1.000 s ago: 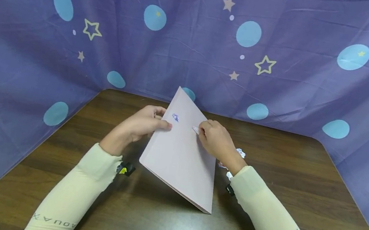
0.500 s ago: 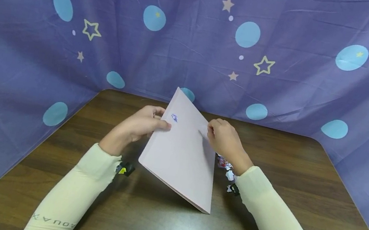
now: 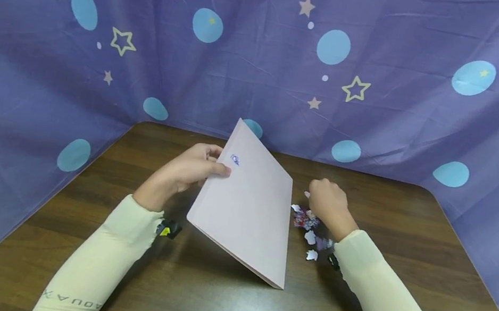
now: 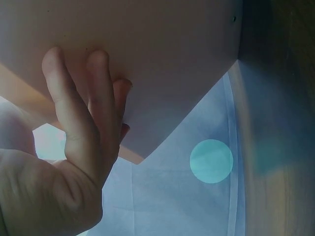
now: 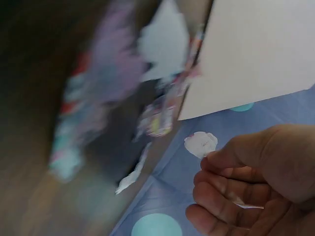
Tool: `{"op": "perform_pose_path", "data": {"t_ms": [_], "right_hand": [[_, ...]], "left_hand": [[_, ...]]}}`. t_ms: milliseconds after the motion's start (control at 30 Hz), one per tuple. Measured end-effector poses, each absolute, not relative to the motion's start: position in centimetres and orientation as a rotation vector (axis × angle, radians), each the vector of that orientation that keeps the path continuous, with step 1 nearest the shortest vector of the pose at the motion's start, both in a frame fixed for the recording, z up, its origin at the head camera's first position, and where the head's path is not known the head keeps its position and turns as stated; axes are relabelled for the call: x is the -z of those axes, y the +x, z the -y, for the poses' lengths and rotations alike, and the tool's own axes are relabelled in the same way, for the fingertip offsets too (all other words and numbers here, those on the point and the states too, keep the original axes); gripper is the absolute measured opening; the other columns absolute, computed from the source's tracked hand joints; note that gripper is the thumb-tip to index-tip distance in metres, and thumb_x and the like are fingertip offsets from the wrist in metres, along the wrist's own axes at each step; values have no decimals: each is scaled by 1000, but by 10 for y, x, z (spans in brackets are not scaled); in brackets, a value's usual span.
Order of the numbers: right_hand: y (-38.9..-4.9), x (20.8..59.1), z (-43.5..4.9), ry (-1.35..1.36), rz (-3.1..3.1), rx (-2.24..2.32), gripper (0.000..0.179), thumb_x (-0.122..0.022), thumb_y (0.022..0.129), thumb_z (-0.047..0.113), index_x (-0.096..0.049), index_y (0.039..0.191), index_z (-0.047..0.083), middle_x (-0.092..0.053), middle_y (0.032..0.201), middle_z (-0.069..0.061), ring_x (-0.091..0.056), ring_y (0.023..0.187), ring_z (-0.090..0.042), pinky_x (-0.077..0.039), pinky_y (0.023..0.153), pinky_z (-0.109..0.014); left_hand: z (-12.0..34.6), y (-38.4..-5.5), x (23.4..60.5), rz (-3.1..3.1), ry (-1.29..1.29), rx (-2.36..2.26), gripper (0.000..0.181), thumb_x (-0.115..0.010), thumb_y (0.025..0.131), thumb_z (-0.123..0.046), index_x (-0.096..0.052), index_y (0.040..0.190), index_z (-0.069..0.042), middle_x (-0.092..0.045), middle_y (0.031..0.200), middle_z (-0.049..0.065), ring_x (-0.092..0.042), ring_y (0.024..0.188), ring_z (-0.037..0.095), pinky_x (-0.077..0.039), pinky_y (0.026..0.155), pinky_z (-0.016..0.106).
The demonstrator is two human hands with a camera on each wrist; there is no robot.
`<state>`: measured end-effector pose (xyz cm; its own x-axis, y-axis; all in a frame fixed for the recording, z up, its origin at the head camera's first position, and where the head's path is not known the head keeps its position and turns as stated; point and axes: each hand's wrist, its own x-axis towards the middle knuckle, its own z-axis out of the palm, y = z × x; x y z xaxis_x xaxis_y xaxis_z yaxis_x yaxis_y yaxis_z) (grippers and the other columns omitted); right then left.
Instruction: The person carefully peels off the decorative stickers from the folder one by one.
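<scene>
My left hand (image 3: 189, 167) grips the left edge of a flat, pale pink board (image 3: 253, 210). Its thumb lies on the near face, while several fingers (image 4: 74, 103) press the back in the left wrist view. The board leans, with its lower corner at the table, and carries a small blue-and-white printed mark (image 3: 235, 160). To the right of the board, above the table, my right hand (image 3: 329, 202) pinches a small white paper piece (image 5: 202, 144) between thumb and forefinger. What is printed on that piece is too small to tell.
By the board's right edge a loose cluster of coloured and white paper pieces (image 3: 305, 219) lies on the brown wooden table (image 3: 410, 244). A purple cloth (image 3: 266, 45) with stars and blue dots hangs behind and at both sides.
My right hand has drawn away from the board's face, moving right and down to the loose pieces with the white paper piece in its fingers. The left hand and the board have hardly moved.
</scene>
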<state>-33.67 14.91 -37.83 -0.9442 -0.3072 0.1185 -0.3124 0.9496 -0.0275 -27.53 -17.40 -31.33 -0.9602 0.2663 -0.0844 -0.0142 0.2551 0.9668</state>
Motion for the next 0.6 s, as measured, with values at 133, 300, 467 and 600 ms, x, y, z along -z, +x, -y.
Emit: {"op": "perform_pose_path", "data": {"t_ms": [133, 300, 467, 600], "right_hand": [[-335, 386, -155, 508, 3027, -33, 10, -60, 94, 2, -69, 90, -2, -71, 90, -21, -70, 78, -40, -60, 59, -54], [-333, 391, -157, 558, 3081, -15, 7, -62, 93, 1, -68, 92, -2, -70, 90, -20, -69, 75, -35, -59, 58, -52], [-331, 392, -156, 589, 3127, -54, 8, -64, 94, 6, -66, 88, 0, -66, 91, -21, -67, 77, -36, -59, 66, -54], [-332, 391, -156, 583, 3126, -57, 7, -64, 92, 5, -65, 87, 0, -64, 89, -20, -65, 77, -35, -59, 66, -52]], "left_hand": [[173, -274, 313, -2295, 231, -1766, 45, -63, 95, -2, -49, 137, 5, -72, 110, 23, -75, 83, 26, -64, 72, 46], [173, -275, 313, -2292, 231, -1763, 46, -63, 94, -2, -49, 137, 4, -72, 110, 22, -75, 83, 26, -64, 72, 47], [173, -276, 313, -2292, 230, -1763, 46, -64, 94, -2, -48, 138, 4, -73, 110, 22, -75, 82, 26, -64, 72, 46], [174, -275, 313, -2297, 229, -1760, 46, -63, 94, -2, -48, 138, 4, -72, 111, 23, -74, 83, 26, -64, 72, 46]]}}
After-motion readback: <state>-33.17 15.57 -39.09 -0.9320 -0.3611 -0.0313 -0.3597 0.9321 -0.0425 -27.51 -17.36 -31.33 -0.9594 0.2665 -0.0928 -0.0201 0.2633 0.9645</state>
